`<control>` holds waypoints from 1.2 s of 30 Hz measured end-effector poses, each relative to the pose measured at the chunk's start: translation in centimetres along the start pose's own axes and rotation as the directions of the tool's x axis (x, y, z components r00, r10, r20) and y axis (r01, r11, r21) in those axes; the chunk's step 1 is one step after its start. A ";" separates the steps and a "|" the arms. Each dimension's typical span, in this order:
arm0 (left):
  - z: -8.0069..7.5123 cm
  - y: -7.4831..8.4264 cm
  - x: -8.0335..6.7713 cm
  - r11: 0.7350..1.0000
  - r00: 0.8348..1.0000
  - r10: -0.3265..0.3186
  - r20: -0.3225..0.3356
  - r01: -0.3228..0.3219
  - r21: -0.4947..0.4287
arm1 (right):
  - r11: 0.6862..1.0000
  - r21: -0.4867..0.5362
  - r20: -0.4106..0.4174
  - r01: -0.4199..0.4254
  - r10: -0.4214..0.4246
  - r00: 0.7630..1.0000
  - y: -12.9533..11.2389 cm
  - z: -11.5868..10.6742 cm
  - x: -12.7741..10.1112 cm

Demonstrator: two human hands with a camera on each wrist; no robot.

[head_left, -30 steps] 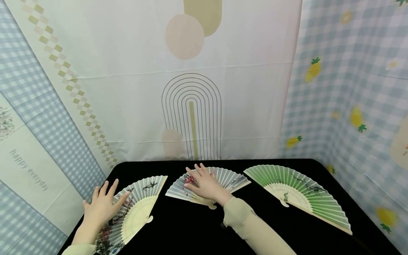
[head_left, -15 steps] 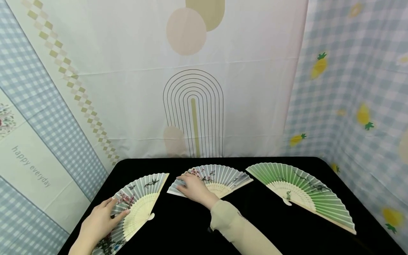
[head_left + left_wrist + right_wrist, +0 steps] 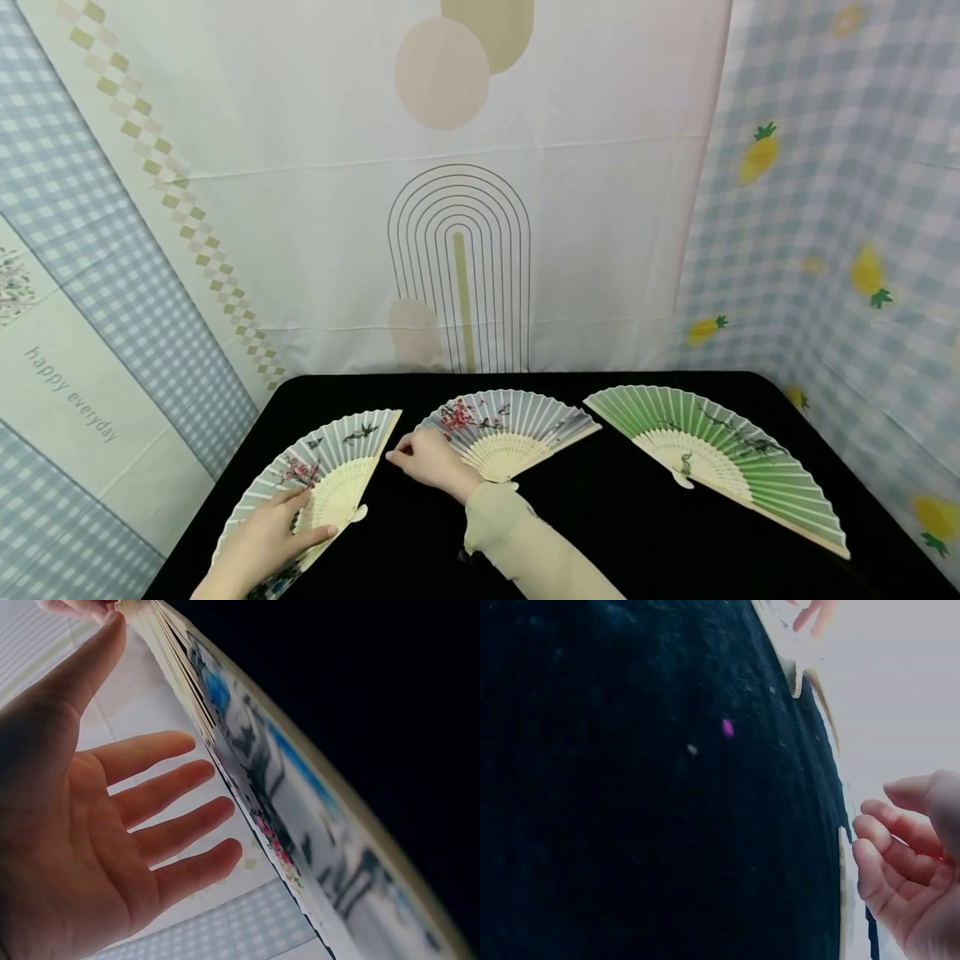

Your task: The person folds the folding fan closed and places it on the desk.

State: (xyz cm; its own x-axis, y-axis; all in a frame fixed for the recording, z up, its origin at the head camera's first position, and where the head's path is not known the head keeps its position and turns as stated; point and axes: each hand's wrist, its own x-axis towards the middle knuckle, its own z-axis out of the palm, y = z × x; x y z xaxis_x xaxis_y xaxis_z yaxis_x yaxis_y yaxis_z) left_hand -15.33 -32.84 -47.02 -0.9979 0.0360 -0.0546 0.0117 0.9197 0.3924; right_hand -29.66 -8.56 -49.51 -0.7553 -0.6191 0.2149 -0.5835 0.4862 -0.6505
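In the head view a pale folding fan (image 3: 333,487) with pink blossoms and a bird lies spread at the left. My left hand (image 3: 258,537) is over its lower part, with straight, spread fingers and the thumb by its near rib. The left wrist view shows this palm (image 3: 105,832) with nothing in it, beside the fan's edge (image 3: 300,802). A grey-white blossom fan (image 3: 513,446) lies spread in the middle. Over its left end, my right hand (image 3: 435,462) has loosely curled fingers. The thumb stands apart from them in the right wrist view; contact with the fan is unclear.
A green folding fan (image 3: 750,446) lies spread at the right of the black-covered table (image 3: 675,558). Behind the table hangs a white patterned cloth (image 3: 600,250), with blue checked cloth (image 3: 847,208) at the sides.
My right hand has moved left and nearer from above the middle fan to its left end, its fingers curling. My left hand has come down and nearer over the left fan.
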 end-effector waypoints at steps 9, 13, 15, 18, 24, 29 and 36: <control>0.8 0.5 -0.2 0.999 1.000 -0.017 0.008 0.017 0.051 | 0.971 0.176 0.104 -0.165 0.148 0.983 -0.5 1.9 -0.4; 1.2 0.3 -0.3 0.998 1.000 -0.018 0.002 0.018 0.057 | 0.886 0.373 0.171 -0.275 0.225 0.959 -0.8 2.3 -0.5; 1.3 0.3 -0.3 0.999 1.000 -0.024 0.000 0.024 0.042 | 0.817 0.475 0.209 -0.328 0.257 0.943 -1.0 2.5 -0.4; 1.2 0.3 -0.1 1.000 1.000 -0.023 -0.005 0.023 0.013 | 0.710 0.576 0.267 -0.405 0.305 0.914 -1.2 2.6 -0.4; 0.9 0.1 0.2 0.998 1.000 -0.018 0.001 0.018 -0.060 | 0.606 0.624 0.371 -0.493 0.326 0.870 -1.3 2.9 -0.3; 0.8 0.0 0.1 0.996 1.000 -0.002 -0.004 0.001 -0.092 | 0.574 0.626 0.425 -0.529 0.318 0.848 -1.6 3.3 -0.1; 0.4 0.2 -0.1 0.994 1.000 -0.007 -0.009 0.006 -0.109 | 0.562 0.632 0.414 -0.534 0.337 0.845 -2.1 3.8 0.3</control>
State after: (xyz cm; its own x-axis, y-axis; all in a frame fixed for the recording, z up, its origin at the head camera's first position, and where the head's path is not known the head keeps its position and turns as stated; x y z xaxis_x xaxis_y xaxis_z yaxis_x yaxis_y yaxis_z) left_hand -15.25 -32.53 -47.31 -0.9984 0.0261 -0.0495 -0.0015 0.8717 0.4901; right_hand -27.52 -12.09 -50.88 -0.7117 -0.6149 -0.3396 0.2641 0.2137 -0.9405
